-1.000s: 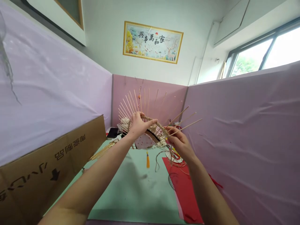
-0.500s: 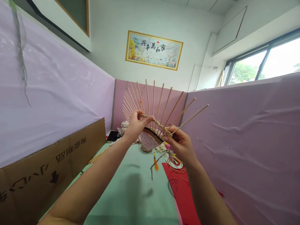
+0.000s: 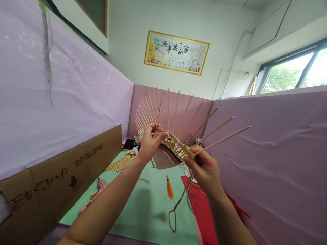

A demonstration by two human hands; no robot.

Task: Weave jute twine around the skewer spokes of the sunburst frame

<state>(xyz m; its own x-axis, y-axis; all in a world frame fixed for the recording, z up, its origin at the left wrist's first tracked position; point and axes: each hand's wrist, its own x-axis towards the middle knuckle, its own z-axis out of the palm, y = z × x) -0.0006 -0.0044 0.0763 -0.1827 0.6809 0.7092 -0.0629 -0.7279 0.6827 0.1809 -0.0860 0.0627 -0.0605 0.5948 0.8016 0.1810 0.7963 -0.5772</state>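
Note:
Both my hands hold a partly woven basket [image 3: 176, 139] up above the table, its thin wooden stakes fanning upward and outward. My left hand [image 3: 152, 139] pinches the woven band at mid-rim, thumb on the near side. At the right end of the band, my right hand [image 3: 204, 166] grips the weave near the lowest stakes. A twisted brown cord [image 3: 178, 201] dangles below that hand and ends in a loop. Under the rim is a pale curved panel [image 3: 165, 159] with a dark edge. An orange tassel [image 3: 169, 189] hangs beneath it.
A green-covered table [image 3: 138, 207] lies below, with a red sheet [image 3: 204, 211] at right. A bundle of thin sticks [image 3: 121, 162] lies at left beside a cardboard panel [image 3: 63, 177]. Purple partitions [image 3: 276, 153] enclose the sides.
The basket is closer and tilted more to the right, its right stakes lower. My right hand has moved right and down; the cord hangs lower with a loop. The view has shifted left.

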